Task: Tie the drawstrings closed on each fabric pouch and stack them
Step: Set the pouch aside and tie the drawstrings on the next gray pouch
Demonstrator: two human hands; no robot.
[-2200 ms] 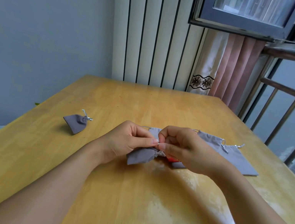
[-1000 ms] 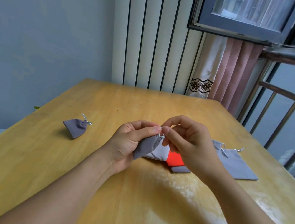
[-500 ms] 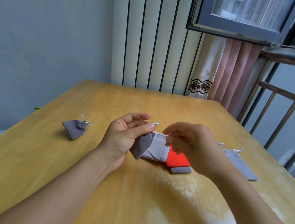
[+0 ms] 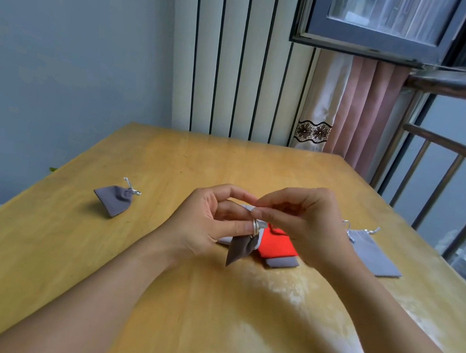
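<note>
the left hand (image 4: 201,226) now pinches the grey pouch (image 4: 239,248) by its neck, lifted off the table (image 4: 143,300) at centre. the right hand (image 4: 303,225), at 3 o'clock of it, has come back in and pinches the silver drawstring (image 4: 256,225), so the knot looks under way, not finished. the tied pouch (image 4: 115,198) waits at 9 o'clock.

I read this as home, room beside enclosed balcony. Cues: tall white column radiator with dark gaps (image 4: 240,54) on back wall; pink pleated curtain with cream lace-trimmed panel (image 4: 356,110) in corner; dark-framed window, sash swung open (image 4: 381,19); brown metal balcony railing (image 4: 452,182), building facade beyond; plain pale blue wall (image 4: 63,40); glossy yellow wooden table (image 4: 203,310), domestic size.
</note>
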